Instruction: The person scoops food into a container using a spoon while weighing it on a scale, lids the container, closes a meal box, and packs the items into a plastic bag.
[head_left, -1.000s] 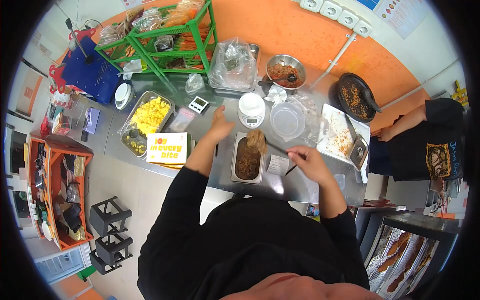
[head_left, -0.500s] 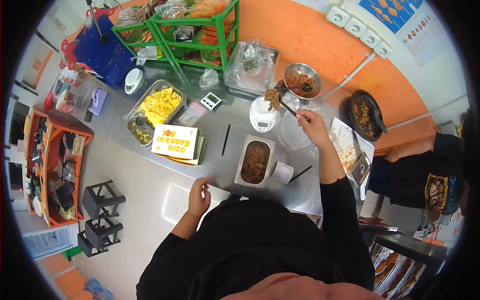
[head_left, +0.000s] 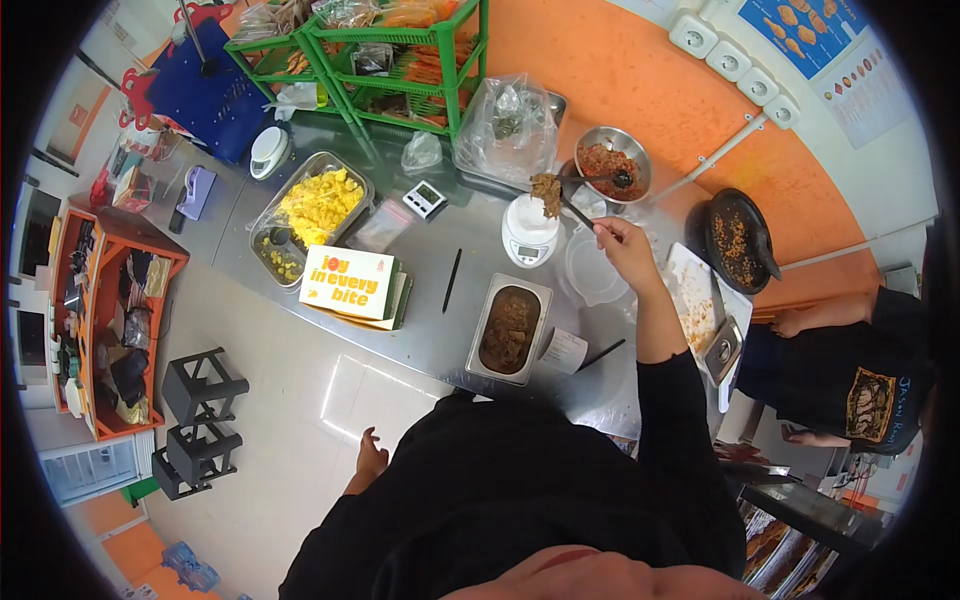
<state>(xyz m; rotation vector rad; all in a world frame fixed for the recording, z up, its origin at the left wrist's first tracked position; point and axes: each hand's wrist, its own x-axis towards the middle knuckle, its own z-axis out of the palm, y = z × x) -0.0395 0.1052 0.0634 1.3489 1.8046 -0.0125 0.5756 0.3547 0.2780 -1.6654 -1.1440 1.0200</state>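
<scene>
My right hand (head_left: 625, 247) is closed on the dark handle of a spoon (head_left: 577, 211). A lump of brown food (head_left: 547, 194) sits at the spoon's end, over the top of the white kitchen scale (head_left: 531, 232). Below the scale, a steel tray (head_left: 510, 330) holds more brown food. Down at my side, away from the table, my left hand (head_left: 371, 456) has its fingers apart and holds nothing. A clear plastic container (head_left: 596, 265) lies right of the scale, and a white paper label (head_left: 565, 351) is beside the steel tray.
Boxes (head_left: 347, 280) stand beside a tray of yellow food (head_left: 318, 208). A green rack (head_left: 440, 85), a steel bowl of red food (head_left: 612, 160) and a stone mortar (head_left: 738, 240) are farther back. A co-worker (head_left: 840, 370) stands at the right.
My right hand has carried the spoonful of brown food from the steel tray up over the scale. My left hand has drawn back from above the table to my side.
</scene>
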